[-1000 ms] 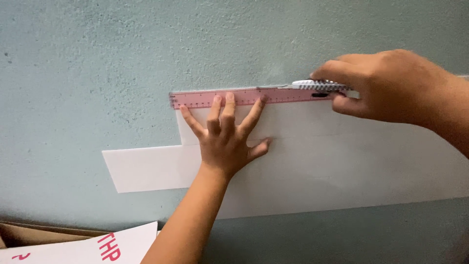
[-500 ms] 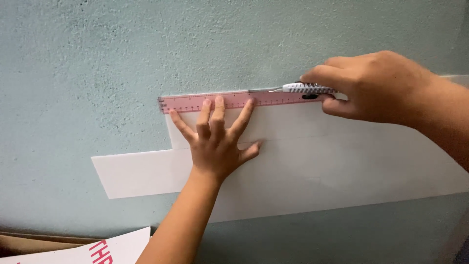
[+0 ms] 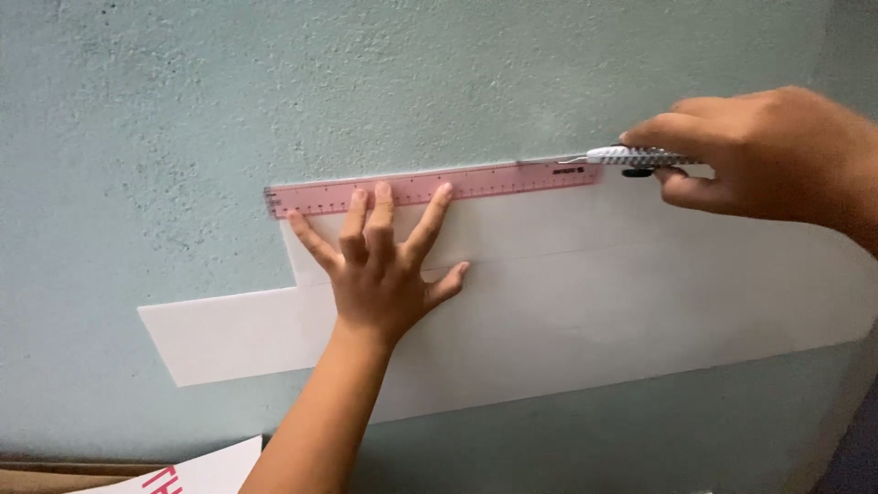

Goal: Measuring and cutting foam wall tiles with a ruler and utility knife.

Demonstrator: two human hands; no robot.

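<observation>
Since the earlier view, knife and ruler sit further right in frame. Along the top edge of a smooth white stepped sheet (image 3: 585,302) lies a translucent pink ruler (image 3: 430,187), pinned by the left hand (image 3: 384,265), fingers splayed flat. At the ruler's right end, the right hand (image 3: 759,155) grips a patterned utility knife (image 3: 631,156). Beneath is rough, pale blue-green surface (image 3: 274,91).

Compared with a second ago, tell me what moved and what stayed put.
The right hand, its grip on the utility knife, slid right along the pink ruler to its right end. The left hand stayed spread, pressing the ruler and the white sheet flat.
</observation>
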